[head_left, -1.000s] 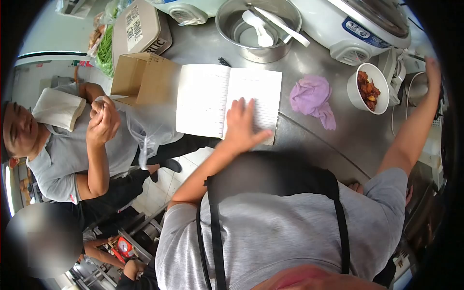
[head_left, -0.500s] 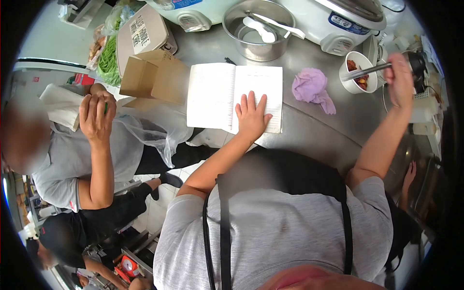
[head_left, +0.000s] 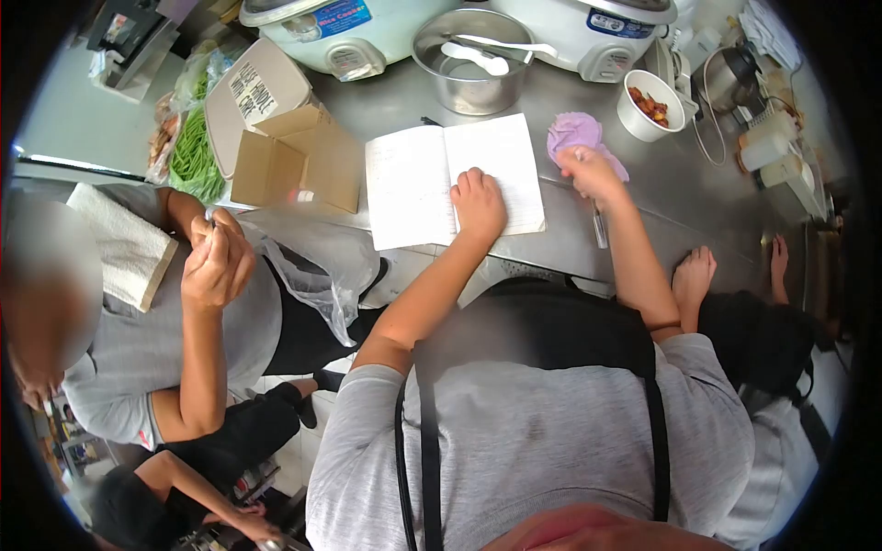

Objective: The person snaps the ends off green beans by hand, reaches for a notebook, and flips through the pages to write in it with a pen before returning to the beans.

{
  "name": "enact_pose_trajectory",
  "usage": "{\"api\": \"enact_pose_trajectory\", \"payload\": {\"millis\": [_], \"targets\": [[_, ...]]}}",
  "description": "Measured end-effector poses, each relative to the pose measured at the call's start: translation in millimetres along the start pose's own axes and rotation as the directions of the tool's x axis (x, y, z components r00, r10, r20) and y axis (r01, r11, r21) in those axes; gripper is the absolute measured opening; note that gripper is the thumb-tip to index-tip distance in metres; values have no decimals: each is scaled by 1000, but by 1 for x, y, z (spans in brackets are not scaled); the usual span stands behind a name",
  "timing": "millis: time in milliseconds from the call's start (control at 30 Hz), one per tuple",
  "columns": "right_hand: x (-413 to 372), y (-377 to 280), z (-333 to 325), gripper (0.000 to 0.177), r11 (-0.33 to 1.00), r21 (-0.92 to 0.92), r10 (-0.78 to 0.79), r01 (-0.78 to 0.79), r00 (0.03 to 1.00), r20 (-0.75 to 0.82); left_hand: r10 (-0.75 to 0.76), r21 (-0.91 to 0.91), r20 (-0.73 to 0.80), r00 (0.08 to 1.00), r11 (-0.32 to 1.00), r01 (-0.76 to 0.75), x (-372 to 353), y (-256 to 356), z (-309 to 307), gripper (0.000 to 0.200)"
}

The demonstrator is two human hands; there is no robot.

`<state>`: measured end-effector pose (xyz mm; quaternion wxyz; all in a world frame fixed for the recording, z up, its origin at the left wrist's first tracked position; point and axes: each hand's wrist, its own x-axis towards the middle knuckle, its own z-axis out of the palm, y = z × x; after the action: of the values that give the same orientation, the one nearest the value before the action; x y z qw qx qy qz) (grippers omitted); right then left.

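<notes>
An open lined notebook lies on the steel counter. My left hand rests on its right page with fingers slightly bent, holding nothing. Beside a crumpled purple cloth, my right hand is closed. A slim silvery utensil sticks out below it toward me; its exact kind is hard to make out. Beyond the cloth stands a white bowl with reddish-brown food inside.
A steel pot holding white spoons stands between two rice cookers. Left are a cardboard box, a lidded tub and green beans. One person stands at my left; another's hand is at my right.
My right hand has come left and nearer, from the bowl to the purple cloth, with the silvery utensil. My left hand's fingers have drawn in on the page. My view has shifted.
</notes>
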<state>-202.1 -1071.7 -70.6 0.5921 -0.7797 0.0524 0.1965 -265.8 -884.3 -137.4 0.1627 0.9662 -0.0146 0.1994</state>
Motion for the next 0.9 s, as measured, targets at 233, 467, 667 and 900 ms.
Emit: {"api": "enact_pose_trajectory", "payload": {"millis": [233, 467, 667, 900], "targets": [[-30, 31, 47, 40, 797, -598, -143, 83, 988, -53, -37, -384, 28, 999, 922, 45, 0, -14, -13, 13], [-61, -3, 96, 30, 913, -359, -249, 196, 962, -109, -262, -709, 689, 675, -51, 704, 21, -10, -60, 24], [-86, -22, 156, 31, 765, -533, -394, 363, 917, 58, -280, -858, 504, 817, -58, 510, 15, -41, -57, 25], [-89, -17, 138, 49, 819, -467, -438, 334, 889, -134, -234, -804, 572, 786, -349, 482, 14, -56, -74, 42]]}}
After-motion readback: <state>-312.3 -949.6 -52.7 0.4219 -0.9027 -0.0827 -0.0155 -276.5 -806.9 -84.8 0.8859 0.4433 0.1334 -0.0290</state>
